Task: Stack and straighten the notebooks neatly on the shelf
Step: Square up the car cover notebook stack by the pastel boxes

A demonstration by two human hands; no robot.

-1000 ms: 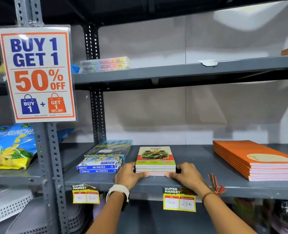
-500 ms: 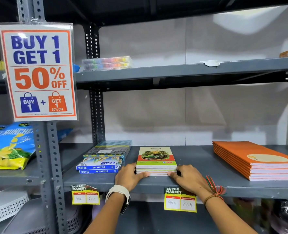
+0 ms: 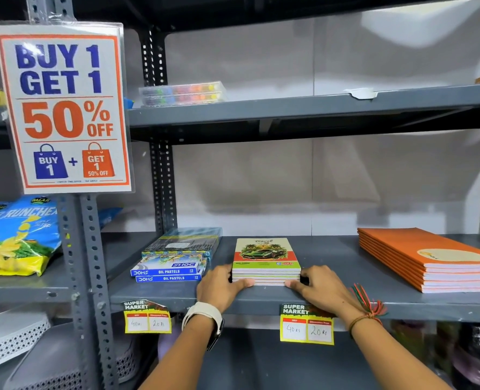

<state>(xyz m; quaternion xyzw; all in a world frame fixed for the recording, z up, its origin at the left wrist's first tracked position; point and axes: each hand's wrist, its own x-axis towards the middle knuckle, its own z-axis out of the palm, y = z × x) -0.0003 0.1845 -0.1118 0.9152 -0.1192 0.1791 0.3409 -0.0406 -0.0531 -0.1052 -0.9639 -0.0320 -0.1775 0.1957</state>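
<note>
A small stack of notebooks [image 3: 265,256] with a green car on the top cover lies on the grey shelf [image 3: 331,257], near its front edge. My left hand [image 3: 220,287] presses against the stack's left side and front corner, thumb along the front. My right hand [image 3: 319,287] holds the right side the same way. A second stack of larger orange notebooks [image 3: 430,257] lies to the right, edges roughly aligned, apart from my hands.
Blue oil pastel boxes [image 3: 171,270] sit just left of my left hand, with a wrapped pack behind them. A promo sign [image 3: 61,108] hangs on the upright at left, snack bags [image 3: 16,237] beside it. Price tags [image 3: 306,325] hang on the shelf lip. A crayon case [image 3: 181,92] rests above.
Both hands stay clamped on the car-cover stack; the stack and hands have barely shifted. The camera has drifted slightly.
</note>
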